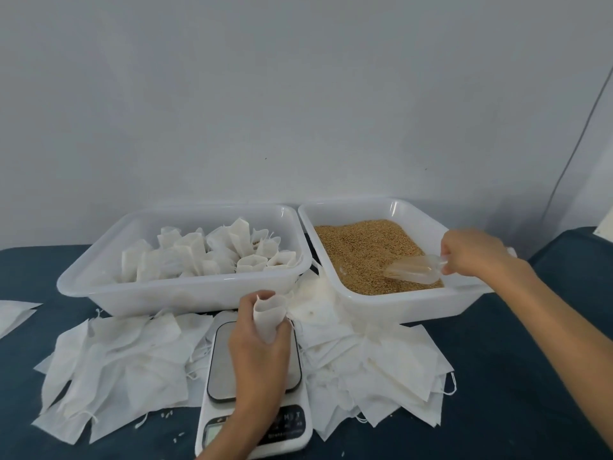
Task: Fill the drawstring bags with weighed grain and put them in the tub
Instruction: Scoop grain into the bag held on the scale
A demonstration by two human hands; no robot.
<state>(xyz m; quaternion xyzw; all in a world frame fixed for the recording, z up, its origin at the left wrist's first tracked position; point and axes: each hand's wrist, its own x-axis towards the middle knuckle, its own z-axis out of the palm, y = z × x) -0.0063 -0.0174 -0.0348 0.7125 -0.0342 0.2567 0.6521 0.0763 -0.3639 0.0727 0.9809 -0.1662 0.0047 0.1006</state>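
My left hand (257, 353) grips a white drawstring bag (269, 315) upright over the grey platform of a kitchen scale (221, 363), its mouth held open. My right hand (471, 252) holds the handle of a clear plastic scoop (414, 267) that lies in the golden grain (365, 247) inside the right white tub (398, 305). The left white tub (172, 295) holds several filled bags (212, 252) standing upright.
Several flat empty bags lie spread on the dark blue table, one heap (116, 366) left of the scale and another heap (374, 366) to its right. A few grains are scattered near the scale's front. A pale wall rises behind the tubs.
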